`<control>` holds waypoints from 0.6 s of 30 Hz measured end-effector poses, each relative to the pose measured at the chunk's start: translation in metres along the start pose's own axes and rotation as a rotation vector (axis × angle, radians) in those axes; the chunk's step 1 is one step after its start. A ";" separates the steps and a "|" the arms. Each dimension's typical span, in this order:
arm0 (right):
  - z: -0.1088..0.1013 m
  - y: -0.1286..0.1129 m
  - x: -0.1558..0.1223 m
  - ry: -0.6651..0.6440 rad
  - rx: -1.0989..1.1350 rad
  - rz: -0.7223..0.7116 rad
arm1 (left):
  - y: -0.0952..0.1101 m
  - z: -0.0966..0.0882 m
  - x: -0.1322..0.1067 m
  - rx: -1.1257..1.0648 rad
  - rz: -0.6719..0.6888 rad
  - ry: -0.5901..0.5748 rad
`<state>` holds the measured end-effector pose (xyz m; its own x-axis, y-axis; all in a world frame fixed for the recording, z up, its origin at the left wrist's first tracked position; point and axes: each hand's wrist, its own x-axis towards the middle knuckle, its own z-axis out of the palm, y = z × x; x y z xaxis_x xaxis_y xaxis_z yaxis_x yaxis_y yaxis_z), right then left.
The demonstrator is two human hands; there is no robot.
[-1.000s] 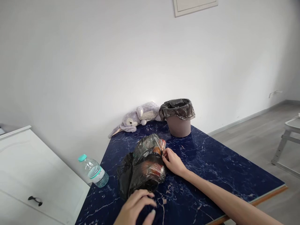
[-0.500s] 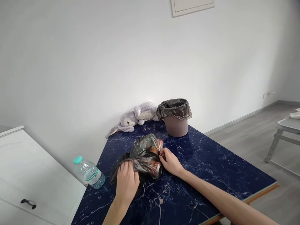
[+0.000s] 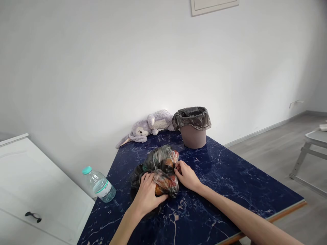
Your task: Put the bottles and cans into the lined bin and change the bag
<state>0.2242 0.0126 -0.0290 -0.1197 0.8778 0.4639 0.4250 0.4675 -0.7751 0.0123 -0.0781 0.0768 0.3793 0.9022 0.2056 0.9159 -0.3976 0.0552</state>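
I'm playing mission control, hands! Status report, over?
Left hand on black bag; right hand at its right edge. Bag lumpy, orange-red showing through. Bottle and lined bin apart from it.

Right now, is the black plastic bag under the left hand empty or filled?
Not empty: the black plastic bag bulges under the left hand; red and orange shapes show through. How full: cannot tell.

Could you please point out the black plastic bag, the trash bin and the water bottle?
Black plastic bag (image 3: 158,160): head view, on its far bulge.
Trash bin (image 3: 193,138): head view, on its bare outer wall.
Water bottle (image 3: 104,190): head view, on its white label.
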 end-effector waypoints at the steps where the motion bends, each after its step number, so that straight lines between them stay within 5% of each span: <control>1: 0.000 -0.001 0.000 0.001 0.007 0.001 | 0.001 -0.001 0.000 -0.001 -0.014 -0.022; 8: -0.020 -0.031 -0.004 -0.019 0.104 -0.114 | -0.007 -0.019 -0.025 -0.029 -0.102 0.053; 13: -0.032 -0.054 -0.017 -0.312 0.155 -0.355 | -0.018 -0.037 -0.045 -0.034 -0.126 0.196; 18: -0.021 -0.043 -0.021 -0.444 0.011 -0.465 | -0.016 -0.067 -0.055 -0.032 -0.140 0.248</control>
<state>0.2274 -0.0287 0.0039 -0.6500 0.5421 0.5326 0.2307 0.8085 -0.5414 -0.0318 -0.1329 0.1301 0.2017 0.8817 0.4266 0.9509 -0.2806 0.1304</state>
